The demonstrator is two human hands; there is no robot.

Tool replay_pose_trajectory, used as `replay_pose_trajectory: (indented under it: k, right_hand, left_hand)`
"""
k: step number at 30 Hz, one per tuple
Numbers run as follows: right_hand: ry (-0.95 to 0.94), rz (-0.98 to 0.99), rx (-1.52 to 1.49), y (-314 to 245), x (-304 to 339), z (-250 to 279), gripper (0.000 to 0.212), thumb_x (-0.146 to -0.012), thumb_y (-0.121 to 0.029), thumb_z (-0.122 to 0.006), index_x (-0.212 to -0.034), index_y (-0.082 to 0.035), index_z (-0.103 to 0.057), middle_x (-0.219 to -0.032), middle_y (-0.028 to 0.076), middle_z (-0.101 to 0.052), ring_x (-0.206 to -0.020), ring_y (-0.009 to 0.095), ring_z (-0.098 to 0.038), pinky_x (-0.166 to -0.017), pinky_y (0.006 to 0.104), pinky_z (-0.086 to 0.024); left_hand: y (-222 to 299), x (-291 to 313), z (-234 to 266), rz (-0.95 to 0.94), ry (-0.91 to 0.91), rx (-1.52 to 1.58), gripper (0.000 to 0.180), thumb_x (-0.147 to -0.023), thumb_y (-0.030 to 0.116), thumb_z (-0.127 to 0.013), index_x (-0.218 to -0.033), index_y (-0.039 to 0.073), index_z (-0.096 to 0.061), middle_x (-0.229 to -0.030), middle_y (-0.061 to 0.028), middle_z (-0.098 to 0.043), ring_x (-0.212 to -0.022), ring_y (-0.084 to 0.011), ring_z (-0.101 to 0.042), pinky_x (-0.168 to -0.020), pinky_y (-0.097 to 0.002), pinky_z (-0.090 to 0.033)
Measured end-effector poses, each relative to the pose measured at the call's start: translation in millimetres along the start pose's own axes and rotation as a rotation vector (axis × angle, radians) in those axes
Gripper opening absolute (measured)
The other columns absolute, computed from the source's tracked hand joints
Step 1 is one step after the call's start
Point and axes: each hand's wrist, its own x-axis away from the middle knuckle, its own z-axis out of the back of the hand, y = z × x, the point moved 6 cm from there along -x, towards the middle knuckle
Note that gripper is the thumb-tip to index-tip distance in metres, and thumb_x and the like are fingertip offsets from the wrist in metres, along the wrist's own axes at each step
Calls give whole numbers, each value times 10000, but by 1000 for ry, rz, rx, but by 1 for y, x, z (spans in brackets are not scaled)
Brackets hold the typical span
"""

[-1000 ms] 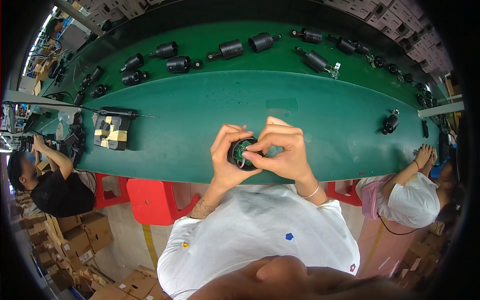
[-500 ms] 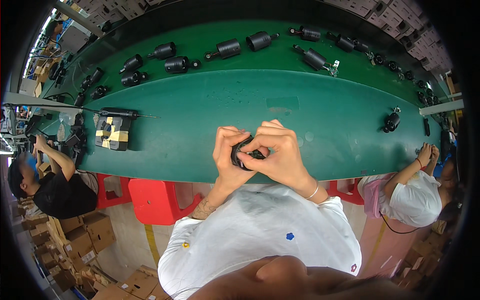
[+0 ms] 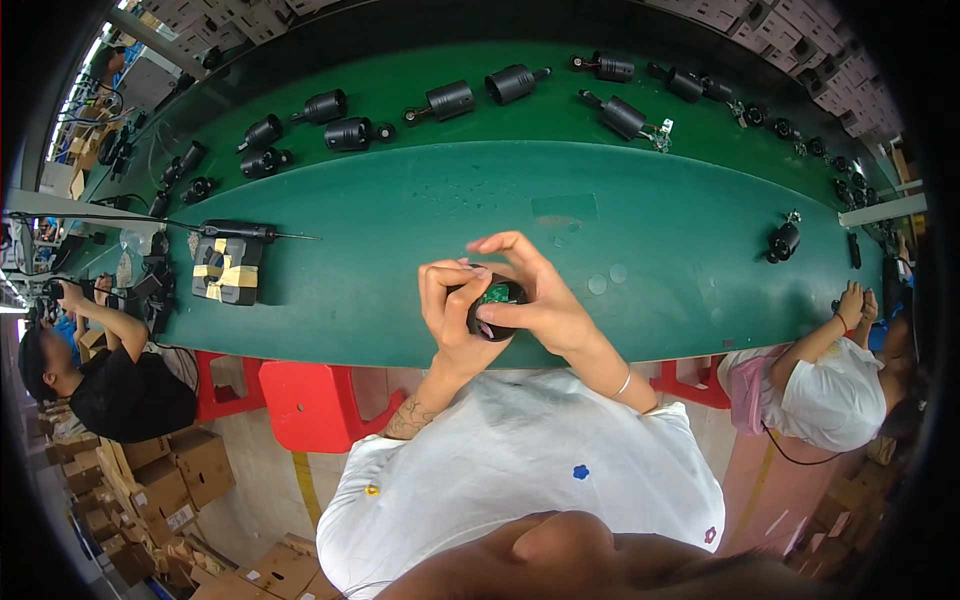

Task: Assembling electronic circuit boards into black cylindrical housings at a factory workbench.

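The left hand's (image 3: 455, 315) fingers are curled round the side of a black cylindrical housing (image 3: 517, 291), gripping it with its open end up, above the near edge of the green bench (image 3: 400, 220). The right hand (image 3: 555, 310) lays its thumb across that opening, while its forefinger arches loosely past the far rim; its other fingers are mostly hidden, so I can't tell whether it grips too. Inside I catch a patch of green circuit board (image 3: 495, 294), but the thumb covers much of it, and a small pale-pink bit near the lower rim is too small to make out. Half a second ago the right fingertips were bunched over the mouth, nearly blocking the board; now they have lifted and spread. Out to the left, a black driver tool (image 3: 240, 231) lies beside a taped black block (image 3: 228, 285). Along the far side, more black cylinders (image 3: 450, 99) rest, those at the right end crowded and blurred.
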Motion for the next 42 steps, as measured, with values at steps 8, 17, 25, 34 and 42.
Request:
replay_pose_trajectory:
  k: [8, 17, 25, 34, 42]
  right_hand:
    - [5, -18, -56, -4, 2, 0, 592, -698, 47, -692, -1241, -51, -477, -1280, 136, -531, -1195, 252, -499, -1002, 359, -400]
    - [22, -118, -113, 4, 2, 17, 665, -712, 85, -674, -1320, -45, -437, -1288, 171, -550, -1153, 245, -533, -973, 341, -429]
    - [220, 88, -26, -9, 5, 47, 763, -698, 65, -769, -1347, -48, -384, -1259, 155, -560, -1021, 231, -603, -859, 338, -527]
    - [510, 307, 80, -30, 16, 60, 754, -697, 47, -780, -1321, -51, -367, -1219, 155, -563, -1033, 229, -592, -844, 353, -573]
    - [584, 417, 135, -27, 22, 70, 716, -692, 42, -785, -1276, -54, -383, -1227, 170, -549, -1049, 231, -580, -846, 364, -578]
  left_hand:
    - [-1, -1, -6, 27, 28, 5, 426, -601, 10, -761, -986, 97, -600, -923, -54, -540, -818, -246, -498, -728, -371, -474]
    - [-3, -10, -15, 127, -342, 168, 451, -603, 27, -785, -1004, 102, -592, -988, -52, -568, -870, -256, -523, -772, -387, -489]
    - [7, -10, -9, 74, -185, 236, 541, -616, 65, -824, -1106, 97, -597, -1203, -106, -569, -1073, -291, -545, -905, -413, -477]
    - [15, 0, -23, 128, -219, 31, 548, -666, 79, -789, -1182, 62, -606, -1299, -162, -512, -1129, -329, -527, -953, -443, -457]
    - [20, 6, -42, 195, -299, 226, 583, -700, 77, -750, -1255, 24, -579, -1419, -216, -391, -1224, -377, -478, -1032, -485, -417]
